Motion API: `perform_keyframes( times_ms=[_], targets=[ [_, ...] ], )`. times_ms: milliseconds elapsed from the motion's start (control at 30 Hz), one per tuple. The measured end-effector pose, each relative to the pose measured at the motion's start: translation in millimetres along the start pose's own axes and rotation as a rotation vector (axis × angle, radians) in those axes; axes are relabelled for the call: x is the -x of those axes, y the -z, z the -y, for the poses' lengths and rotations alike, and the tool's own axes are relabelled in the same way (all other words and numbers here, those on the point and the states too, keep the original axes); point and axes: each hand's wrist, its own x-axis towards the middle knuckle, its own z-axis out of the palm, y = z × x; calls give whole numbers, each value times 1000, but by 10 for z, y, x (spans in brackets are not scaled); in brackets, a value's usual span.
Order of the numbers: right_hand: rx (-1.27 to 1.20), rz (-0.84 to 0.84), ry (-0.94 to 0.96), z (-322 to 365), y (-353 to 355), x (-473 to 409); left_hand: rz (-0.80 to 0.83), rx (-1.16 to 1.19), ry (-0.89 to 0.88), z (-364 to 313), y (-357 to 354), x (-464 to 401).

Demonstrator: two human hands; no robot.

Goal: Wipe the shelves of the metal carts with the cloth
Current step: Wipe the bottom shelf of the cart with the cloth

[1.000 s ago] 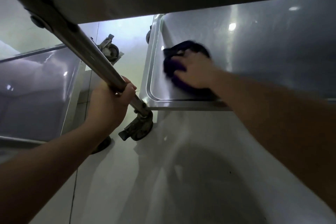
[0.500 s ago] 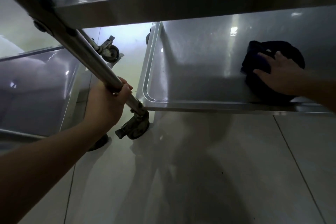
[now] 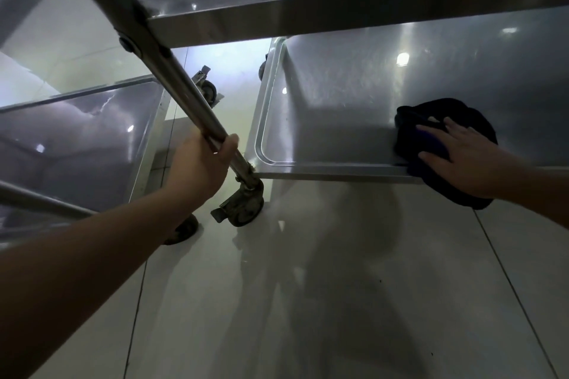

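Commercial kitchen or canteen, steel carts [image 3: 338, 95], tiled floor [image 3: 338, 286]

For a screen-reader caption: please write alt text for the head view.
A right hand presses a dark cloth flat on a metal cart's bottom shelf, at its front edge. The left hand grips the cart's post just above a caster; a second cart stands to the left on a tiled floor.

The person is showing two bare forearms with no sleeves reaching into view. The left hand [image 3: 197, 168] and the right hand [image 3: 462, 160] are wearing no gloves, rings or watches.
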Motion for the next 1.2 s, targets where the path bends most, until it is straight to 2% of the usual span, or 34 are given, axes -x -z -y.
perform_keyframes(
  times_ms=[133, 200, 233, 300, 333, 400, 467, 700, 933, 1067, 1200],
  targets=[
    [14, 4, 8, -15, 7, -8, 97, -34, -30, -6, 92, 53],
    [10, 7, 15, -14, 15, -2, 183, -165, 46, 23, 114, 90],
    [10, 11, 20, -15, 20, -1, 281, -249, 135, 41, 98, 127],
    [12, 17, 31, -23, 26, -2, 579, -330, 302, 30, 12, 297],
    [12, 14, 39, -37, 20, -9, 701, -331, 325, -6, -51, 409],
    [18, 6, 53, -70, -7, -32, 785, -353, 203, -139, -193, 569],
    [26, 5, 63, -98, -35, -58, 738, -385, 31, -345, -354, 630],
    [3, -14, 76, -141, -93, -88, 526, -232, -253, -1118, -992, 627],
    [-38, -71, 92, -87, -78, -56, 303, 5, -264, -1662, -1594, 411],
    [-56, -79, 91, -100, -66, -46, 218, -79, -340, -1788, -1830, 260],
    [-75, -89, 74, -112, -49, -51, 237, -94, -324, -1818, -2056, 231]
  ],
)
